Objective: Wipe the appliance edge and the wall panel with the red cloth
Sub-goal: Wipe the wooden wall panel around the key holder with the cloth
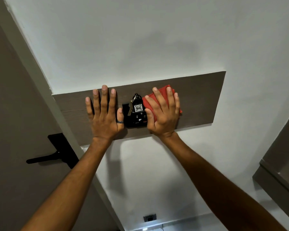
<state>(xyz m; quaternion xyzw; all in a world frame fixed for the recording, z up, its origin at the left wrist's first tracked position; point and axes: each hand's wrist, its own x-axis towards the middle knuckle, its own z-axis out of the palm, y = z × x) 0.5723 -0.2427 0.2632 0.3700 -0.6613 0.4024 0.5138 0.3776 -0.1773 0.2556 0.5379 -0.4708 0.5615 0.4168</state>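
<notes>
A long brown wood-grain wall panel (198, 99) runs across the white wall. My right hand (163, 114) presses a folded red cloth (148, 101) flat against the panel, fingers spread over it. My left hand (104, 114) lies flat and open on the panel to the left, a dark ring on its thumb. Between my hands is a black key-card switch (136, 120) with a key and a tag marked 406 (138, 107) hanging in it.
A brown door with a black lever handle (52, 155) stands at the left, beside its frame. A grey-brown cabinet or ledge (279, 177) juts in at the right. A small wall socket (150, 217) sits low on the white wall.
</notes>
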